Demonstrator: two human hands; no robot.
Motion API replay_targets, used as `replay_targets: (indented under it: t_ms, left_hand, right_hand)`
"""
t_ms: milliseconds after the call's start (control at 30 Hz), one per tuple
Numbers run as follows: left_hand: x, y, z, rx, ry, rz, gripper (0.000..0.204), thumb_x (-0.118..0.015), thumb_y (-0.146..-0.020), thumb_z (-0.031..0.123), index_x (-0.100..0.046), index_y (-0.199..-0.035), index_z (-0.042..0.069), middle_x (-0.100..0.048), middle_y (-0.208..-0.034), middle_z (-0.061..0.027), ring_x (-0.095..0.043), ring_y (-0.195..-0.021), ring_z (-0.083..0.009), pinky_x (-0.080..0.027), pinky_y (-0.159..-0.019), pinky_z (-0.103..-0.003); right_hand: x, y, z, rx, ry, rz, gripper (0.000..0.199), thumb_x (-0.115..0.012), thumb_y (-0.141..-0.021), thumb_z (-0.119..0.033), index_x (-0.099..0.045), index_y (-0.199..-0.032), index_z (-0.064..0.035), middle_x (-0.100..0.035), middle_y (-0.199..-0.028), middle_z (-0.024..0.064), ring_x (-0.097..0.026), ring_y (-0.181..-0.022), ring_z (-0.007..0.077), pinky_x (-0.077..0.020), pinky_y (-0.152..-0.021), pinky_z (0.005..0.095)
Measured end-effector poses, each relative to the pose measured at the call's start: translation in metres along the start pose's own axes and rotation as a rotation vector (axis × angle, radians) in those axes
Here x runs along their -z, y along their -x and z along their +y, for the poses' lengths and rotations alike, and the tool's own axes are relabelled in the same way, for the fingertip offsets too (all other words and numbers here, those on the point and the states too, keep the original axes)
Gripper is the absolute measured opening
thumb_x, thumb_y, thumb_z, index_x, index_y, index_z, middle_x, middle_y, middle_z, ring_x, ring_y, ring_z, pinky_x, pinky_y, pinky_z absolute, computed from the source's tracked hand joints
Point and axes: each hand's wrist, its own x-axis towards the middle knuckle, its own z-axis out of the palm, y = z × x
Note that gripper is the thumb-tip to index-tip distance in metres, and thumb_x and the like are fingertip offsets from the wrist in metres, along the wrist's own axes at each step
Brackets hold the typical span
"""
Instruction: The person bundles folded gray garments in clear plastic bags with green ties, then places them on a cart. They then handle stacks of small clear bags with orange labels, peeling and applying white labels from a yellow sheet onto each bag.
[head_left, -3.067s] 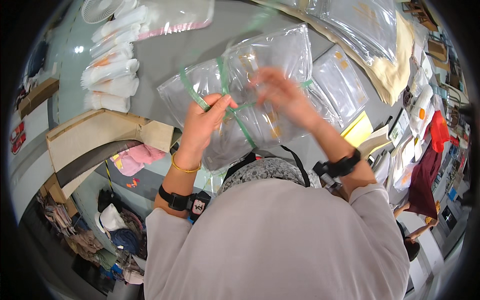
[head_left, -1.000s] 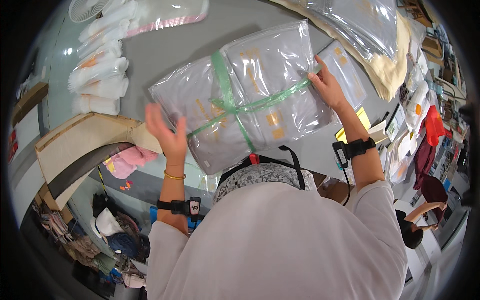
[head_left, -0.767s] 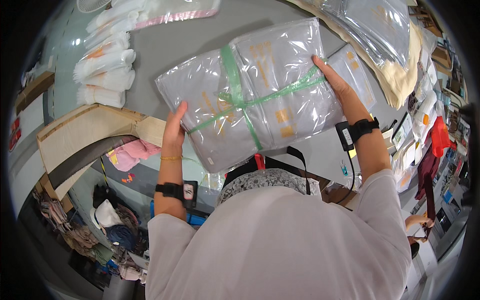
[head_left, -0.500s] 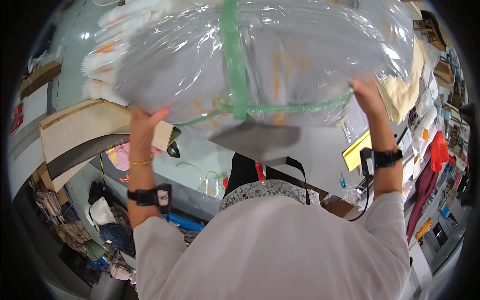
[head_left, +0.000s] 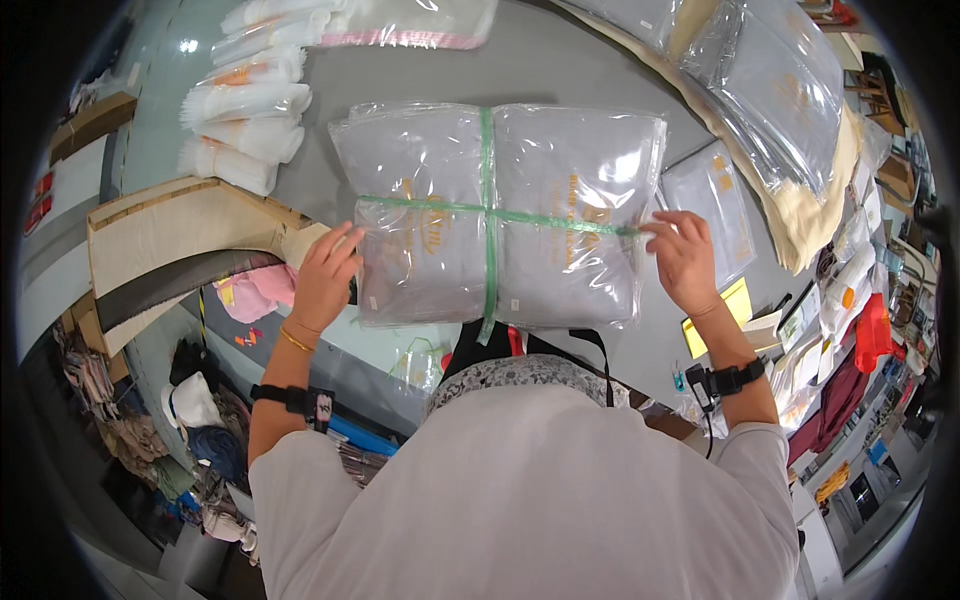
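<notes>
A bundle of clear plastic bags (head_left: 410,270) lies flat in front of me, grey-looking with orange print. Green strapping (head_left: 489,180) crosses it both ways, with a loose tail hanging at the near side. Beside the bundle's left edge is my left hand (head_left: 328,275), its fingers spread and bent a little. My right hand (head_left: 685,265) is at the right edge, close to the end of the crosswise strap, fingers apart. Neither hand grips anything; whether the fingertips touch the plastic I cannot tell.
The bundle rests on a grey table (head_left: 400,75). White rolled plastic bags (head_left: 245,105) line its far left. More clear bags (head_left: 770,90) lie on cream cloth (head_left: 800,235) at right, near a yellow pad (head_left: 722,315). A curved wooden piece (head_left: 180,225) stands at left.
The bundle, raised and tilted in both hands before, is now down flat on the table. Both hands have let go of it and come nearer to me.
</notes>
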Motion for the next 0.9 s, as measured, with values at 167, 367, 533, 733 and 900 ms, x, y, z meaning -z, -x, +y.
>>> replay_targets:
  t_ms: [167,367,533,733,900]
  left_hand:
    - [-0.015,-0.060,0.061,0.141,0.083,-0.032,0.059,-0.075,-0.085,0.039,-0.061,-0.138,0.018,-0.038,-0.162,-0.0159,-0.030,-0.152,-0.0387,-0.021,-0.124,-0.059]
    - [-0.021,-0.069,0.052,0.122,0.152,-0.044,0.071,-0.071,-0.087,0.047,-0.052,-0.149,0.017,-0.025,-0.168,-0.0191,-0.019,-0.156,-0.0421,-0.012,-0.125,-0.061]
    - [-0.032,-0.034,0.087,0.292,0.225,0.398,0.061,-0.076,-0.087,0.027,-0.056,-0.142,0.012,-0.037,-0.161,-0.0193,-0.038,-0.146,-0.0425,-0.034,-0.118,-0.055]
    - [-0.047,0.125,0.177,0.692,0.210,0.350,0.037,-0.066,-0.094,0.017,-0.061,-0.130,0.009,-0.055,-0.143,-0.0170,-0.061,-0.116,-0.0386,-0.052,-0.097,-0.047]
    - [-0.087,0.282,0.304,1.414,0.273,0.343,0.029,-0.063,-0.097,0.018,-0.064,-0.125,0.009,-0.060,-0.134,-0.0127,-0.064,-0.109,-0.0358,-0.054,-0.093,-0.043]
  right_hand:
    - [-0.030,-0.032,-0.035,-0.314,-0.046,0.095,0.065,-0.066,-0.094,-0.032,-0.045,-0.151,-0.0075,-0.036,-0.164,0.0142,-0.027,-0.154,0.0382,-0.0152,-0.125,0.0560]
    - [-0.051,-0.042,-0.049,-0.290,-0.056,0.069,0.078,-0.058,-0.097,-0.047,-0.034,-0.160,-0.0073,-0.020,-0.170,0.0191,-0.011,-0.157,0.0440,-0.0039,-0.125,0.0616]
    - [-0.023,-0.072,-0.083,-0.213,-0.057,0.018,0.054,-0.074,-0.089,-0.014,-0.058,-0.139,-0.0095,-0.056,-0.141,0.0164,-0.053,-0.128,0.0387,-0.0421,-0.106,0.0516]
    - [-0.064,-0.143,-0.125,-0.142,-0.144,0.002,0.037,-0.070,-0.094,-0.016,-0.065,-0.130,-0.0075,-0.068,-0.121,0.0151,-0.067,-0.106,0.0341,-0.0541,-0.090,0.0415]
    - [-0.075,-0.159,-0.089,-0.124,-0.042,-0.297,0.031,-0.060,-0.102,-0.033,-0.066,-0.117,-0.0065,-0.075,-0.104,0.0167,-0.072,-0.092,0.0377,-0.0560,-0.079,0.0462]
